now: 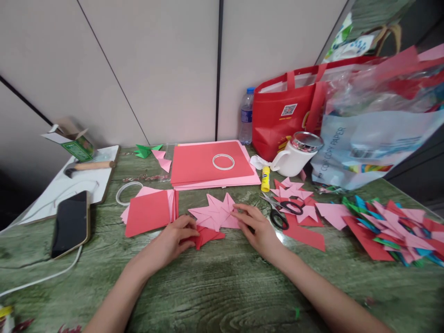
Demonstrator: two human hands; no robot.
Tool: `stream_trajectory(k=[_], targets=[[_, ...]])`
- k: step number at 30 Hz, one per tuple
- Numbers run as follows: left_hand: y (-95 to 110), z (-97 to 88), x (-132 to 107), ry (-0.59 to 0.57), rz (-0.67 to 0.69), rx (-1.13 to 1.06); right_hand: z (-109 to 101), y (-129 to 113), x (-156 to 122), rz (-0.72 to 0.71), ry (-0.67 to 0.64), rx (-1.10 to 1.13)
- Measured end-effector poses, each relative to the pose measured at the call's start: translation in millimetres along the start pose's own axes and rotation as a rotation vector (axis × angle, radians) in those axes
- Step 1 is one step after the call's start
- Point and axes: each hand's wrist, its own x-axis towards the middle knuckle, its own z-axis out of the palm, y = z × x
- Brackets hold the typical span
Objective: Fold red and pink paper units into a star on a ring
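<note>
On the table before me lies a pink folded paper star (214,210), its points spread out flat. My right hand (255,227) is at its right side, fingertips closed on the edge of one point. Just in front of the star is a red folded paper piece (208,236). My left hand (176,239) has its curled fingers on the left end of that red piece, partly hiding it. A stack of red and pink paper squares (149,212) sits beyond my left hand. Black-handled scissors (279,212) lie to the right of my right hand.
Large red and pink sheets (197,162) bear a tape roll (223,162). A glue stick (265,179), white mug (294,157) and red bag (277,111) stand back right. Folded paper pieces (398,226) pile up at right. A phone (71,224) and hammer (93,165) are left.
</note>
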Motion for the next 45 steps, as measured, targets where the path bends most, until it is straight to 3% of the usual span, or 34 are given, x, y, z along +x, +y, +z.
stream_trajectory(k=[11,21,35,45], targets=[[5,1.7,2,0.016,0.011,-0.032,2,0,0,-0.051,-0.068,-0.023],[10,0.3,-1,-0.043,-0.101,-0.032,2,-1,0,-0.051,-0.071,-0.019],[20,-2.2,1,0.001,-0.025,0.026,3,-1,0,-0.053,-0.055,-0.016],[20,2.9,4,0.061,-0.086,0.054,3,-1,0,-0.045,-0.058,-0.015]])
